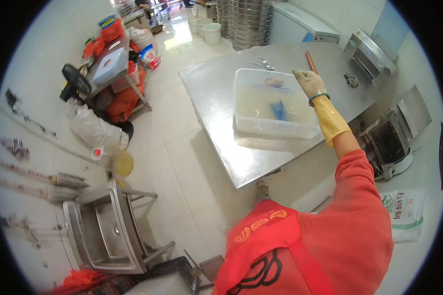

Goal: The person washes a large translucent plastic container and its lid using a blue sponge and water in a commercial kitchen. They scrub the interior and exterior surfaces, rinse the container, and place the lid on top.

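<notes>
My right hand (310, 83) wears a beige fabric work glove over a long yellow rubber glove, with a teal band at the wrist. It hovers by the right rim of a translucent plastic tub (258, 129) on a stainless steel table (214, 107). Its fingers look curled, but whether they grip anything is hidden. Cloudy liquid fills the tub. A blue piece (278, 110), perhaps cloth or packaging, sits in it, with a pinkish-brown lump (273, 82) towards the far side. Beyond my hand lies a wooden rod (311, 62), like a rolling pin. My left hand is out of view.
Metal utensils (264, 63) and a steel scrubber (351, 80) lie on the table. A metal appliance (371, 53) stands at its far right. Steamer trays (249, 24), white buckets (211, 33) and a chest freezer (302, 24) stand beyond. A steel sink (107, 232) is at left.
</notes>
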